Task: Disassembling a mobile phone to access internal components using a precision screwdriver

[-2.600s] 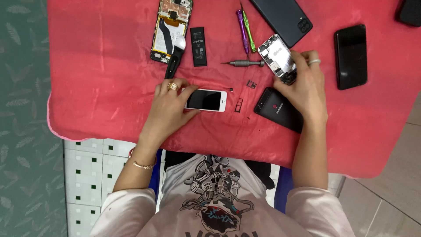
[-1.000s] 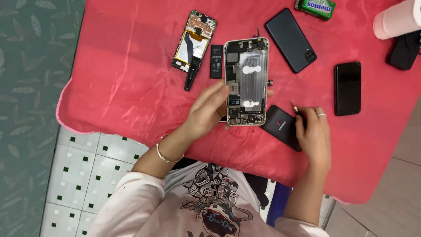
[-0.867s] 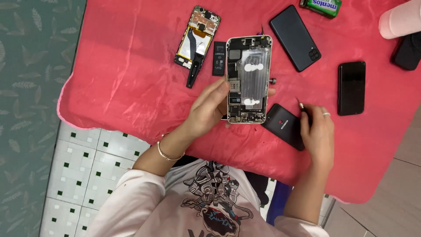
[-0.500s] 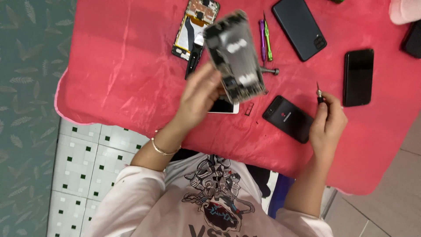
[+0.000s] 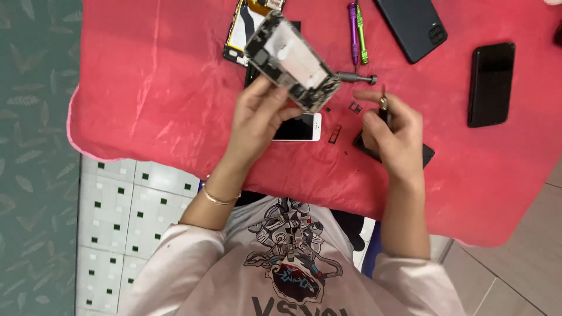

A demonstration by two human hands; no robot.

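Lower centre of the frame: the person's torso in a printed pale shirt, forearms rising toward a red cloth [image 5: 146, 88] that covers the work surface; a thin bangle [image 5: 219, 198] circles the left wrist. Centre: the left hand [image 5: 257, 117] is closed around the lower edge of an opened phone chassis [image 5: 293, 61], held tilted above the cloth with its boards and shield exposed; beneath it lies a white phone [image 5: 298, 127], flat, screen up. Centre right: the right hand [image 5: 395, 131] has its fingers drawn together, seemingly pinching a small dark tool or part at the fingertips, though what it grips cannot be told; under it lies a dark phone body [image 5: 424, 155], partly hidden. Between the hands: small loose trays and screws [image 5: 342, 126] on the cloth. Upper centre: a grey screwdriver [image 5: 357, 77], a purple and a green tool [image 5: 357, 32], a gutted phone frame [image 5: 243, 29]. Upper right: two dark phones [image 5: 490, 83], well apart. Risk, as a judgement: the one-handed, tilted grip could let the chassis slip or shed loose parts; small screws could roll off the cloth.
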